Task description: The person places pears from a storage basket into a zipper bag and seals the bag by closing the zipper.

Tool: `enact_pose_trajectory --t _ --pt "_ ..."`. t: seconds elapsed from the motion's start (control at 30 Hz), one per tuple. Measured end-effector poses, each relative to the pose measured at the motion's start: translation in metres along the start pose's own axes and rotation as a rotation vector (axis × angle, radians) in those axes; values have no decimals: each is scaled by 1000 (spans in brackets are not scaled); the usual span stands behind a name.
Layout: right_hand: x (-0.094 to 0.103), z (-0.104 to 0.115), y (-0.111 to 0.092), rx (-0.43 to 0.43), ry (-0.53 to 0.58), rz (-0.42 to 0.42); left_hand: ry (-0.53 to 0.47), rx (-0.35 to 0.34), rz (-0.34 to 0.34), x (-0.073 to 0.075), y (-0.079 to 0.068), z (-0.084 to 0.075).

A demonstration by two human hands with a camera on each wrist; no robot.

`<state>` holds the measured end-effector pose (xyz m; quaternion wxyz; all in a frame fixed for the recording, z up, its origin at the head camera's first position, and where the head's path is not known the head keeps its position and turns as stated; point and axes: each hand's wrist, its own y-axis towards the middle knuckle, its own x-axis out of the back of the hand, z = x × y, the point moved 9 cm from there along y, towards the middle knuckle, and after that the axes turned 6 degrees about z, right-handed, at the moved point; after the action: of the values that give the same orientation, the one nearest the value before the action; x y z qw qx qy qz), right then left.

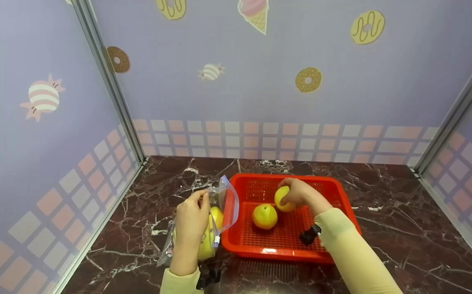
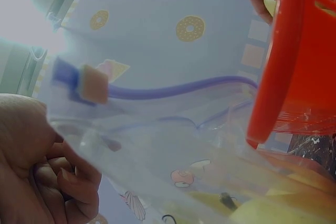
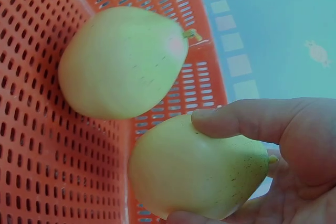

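Observation:
My left hand (image 1: 190, 222) pinches the edge of a clear zip bag (image 1: 233, 204), whose mouth gapes toward the basket. Yellow pears (image 1: 206, 246) lie inside the bag, partly hidden behind the hand; a stem shows among them in the left wrist view. Over the red basket (image 1: 268, 251), my right hand (image 1: 300, 192) grips a yellow-green pear (image 3: 197, 169), thumb on one side and fingers on the other. Beside it another pear (image 1: 264, 217) sits on the basket floor, its stem clearly visible in the right wrist view.
The perforated plastic basket stands on a dark marbled tabletop (image 1: 403, 228), its left rim close against the bag. A patterned wall (image 1: 260, 102) rises behind, with side panels at left and right. Small black devices (image 1: 310, 235) are strapped at both wrists.

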<state>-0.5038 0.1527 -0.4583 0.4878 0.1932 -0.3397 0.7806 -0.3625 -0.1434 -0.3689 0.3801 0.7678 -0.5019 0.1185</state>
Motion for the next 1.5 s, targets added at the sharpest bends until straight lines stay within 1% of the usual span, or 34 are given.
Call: enact_pose_trajectory --t 0.33,0.53,0.83,1.13,1.33,1.5 --pt "5 12 -9 22 32 -8 8 -11 -18 1 -1 1" --pt "9 22 -15 63 45 -34 9 -9 -17 0 0 2" --pt "13 33 -22 127 39 -77 3 -26 -32 1 0 1" --pt "14 41 -31 189 113 -107 -4 -28 -24 0 0 -1" --pt "11 44 -37 216 221 -92 1 -26 -26 1 0 -1" --pt "8 48 -44 254 309 -95 1 -11 -10 0 0 0"
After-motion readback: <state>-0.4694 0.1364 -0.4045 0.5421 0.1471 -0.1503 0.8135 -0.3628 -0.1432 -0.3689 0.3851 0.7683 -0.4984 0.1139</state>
